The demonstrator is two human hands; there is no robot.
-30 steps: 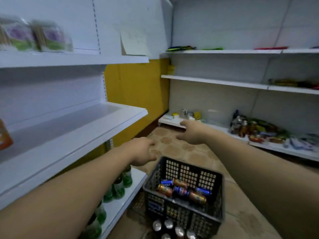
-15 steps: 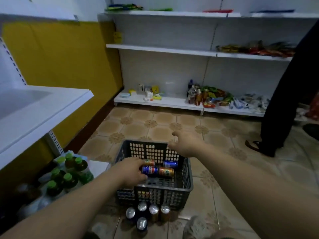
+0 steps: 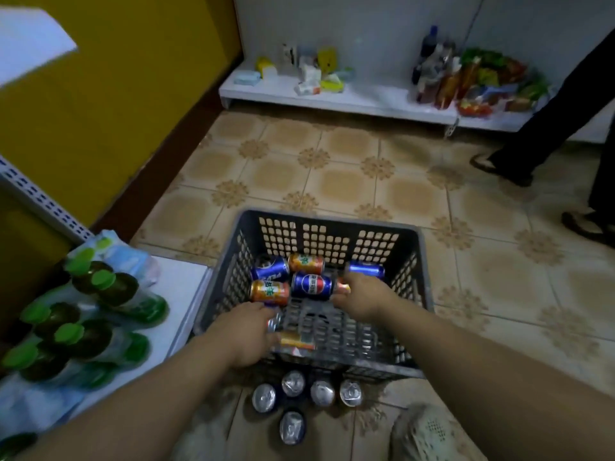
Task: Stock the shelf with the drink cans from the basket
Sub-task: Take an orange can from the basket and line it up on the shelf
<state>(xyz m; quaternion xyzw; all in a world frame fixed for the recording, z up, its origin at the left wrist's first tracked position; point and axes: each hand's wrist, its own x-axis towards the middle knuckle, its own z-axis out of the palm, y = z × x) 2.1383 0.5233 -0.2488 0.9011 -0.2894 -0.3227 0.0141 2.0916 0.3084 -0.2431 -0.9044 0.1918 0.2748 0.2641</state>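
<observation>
- One white shelf corner [image 3: 30, 51] is seen at the upper left, against a yellow wall.
- Green-capped bottles [image 3: 83, 314] are laid in wrapped packs on a low shelf [image 3: 179, 287] at the left, just beside the basket.
- The left hand [image 3: 246, 337] is lowered into the near left corner of the basket, and its fingers are curled round a silver-topped can [image 3: 274, 322].
- An orange can [image 3: 296, 341] is lying on its side just beside that hand, by the near wall.
- The grey slotted basket [image 3: 332, 227] is set on the tiled floor, in the middle of the view.
- Five loose cans [image 3: 312, 285], three blue and two orange, are lying on their sides in the far half of the basket, touching one another.
- Five floor cans [image 3: 293, 382] are stood upright just outside the near wall, tops up.
- The right hand [image 3: 362, 297] is reached into the right half of the basket, and its fingers are curled on an orange-ended can [image 3: 344, 287], most of which is hidden by the hand.
- A light shoe [image 3: 429, 430] is seen at the bottom edge.
- A far shelf [image 3: 366, 101] along the back wall is loaded with packets and bottles.
- Dark-trousered legs [image 3: 549, 111] of another person are seen at the right edge, in sandals.
</observation>
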